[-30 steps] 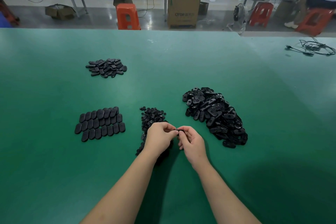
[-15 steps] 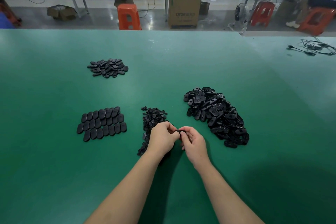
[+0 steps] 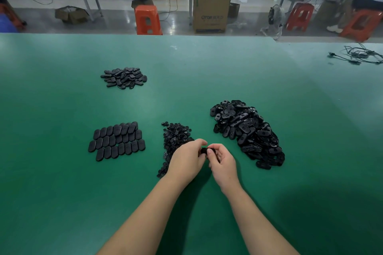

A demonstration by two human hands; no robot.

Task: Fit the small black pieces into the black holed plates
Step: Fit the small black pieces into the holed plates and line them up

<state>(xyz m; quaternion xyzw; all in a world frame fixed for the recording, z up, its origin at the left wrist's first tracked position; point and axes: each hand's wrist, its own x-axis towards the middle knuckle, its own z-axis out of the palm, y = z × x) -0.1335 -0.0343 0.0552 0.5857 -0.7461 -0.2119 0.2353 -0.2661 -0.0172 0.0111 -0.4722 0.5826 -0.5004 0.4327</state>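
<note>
Black plate (image 3: 204,150) pinched between left hand (image 3: 187,161), right hand (image 3: 222,163).

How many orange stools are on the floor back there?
3: one orange stool behind the green table's middle, two far right. More may be hidden.

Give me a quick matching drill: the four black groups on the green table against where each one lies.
1. big loose heap of holed plates
2. small round pieces
3. plates laid in neat rows
4. small far heap

A. far left
B. near left
C. right of the hands
D. just beyond the left hand

Pairs: 1-C, 2-D, 3-B, 4-A
</note>
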